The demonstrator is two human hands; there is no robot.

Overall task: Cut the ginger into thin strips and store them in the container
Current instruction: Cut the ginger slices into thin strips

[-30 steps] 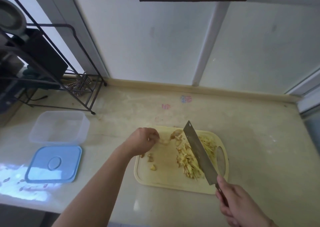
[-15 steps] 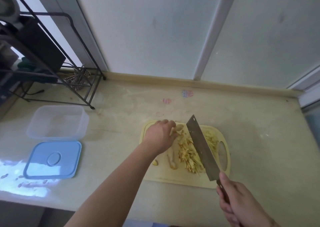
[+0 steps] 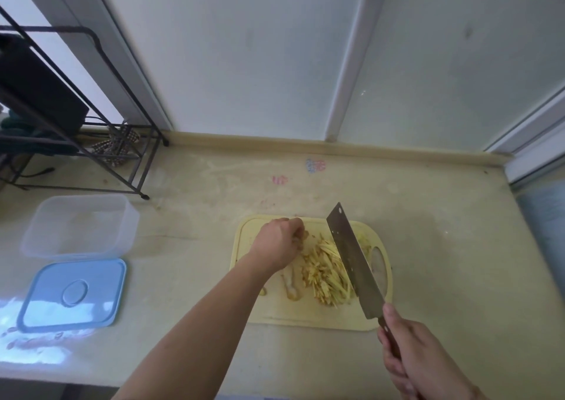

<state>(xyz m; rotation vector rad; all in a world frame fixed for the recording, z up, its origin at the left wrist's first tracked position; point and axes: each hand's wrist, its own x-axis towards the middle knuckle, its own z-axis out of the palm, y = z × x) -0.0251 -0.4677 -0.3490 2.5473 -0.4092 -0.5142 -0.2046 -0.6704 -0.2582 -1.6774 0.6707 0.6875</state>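
Worn beige stone counter (image 3: 428, 231) w/ frosted window panels (image 3: 244, 63) behind, pale yellow plastic cutting board (image 3: 305, 317) centre, left hand (image 3: 276, 245) fingers curled on ginger piece (image 3: 304, 234) by ginger strips (image 3: 327, 274), right hand (image 3: 419, 360) gripping steel cleaver (image 3: 351, 259), clear plastic container (image 3: 79, 225) & blue lid (image 3: 72, 295) well left of board.

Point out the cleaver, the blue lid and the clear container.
cleaver (image 3: 351, 256): head view, middle of the blade.
blue lid (image 3: 73, 295): head view, centre of its top.
clear container (image 3: 128, 216): head view, right rim.

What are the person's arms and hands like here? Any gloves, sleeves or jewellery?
Both are bare. The left hand and its forearm show no glove, sleeve, watch or ring as far as the frame's lower edge. The right hand is ungloved too, with no ring visible; its wrist is cut off by the frame.
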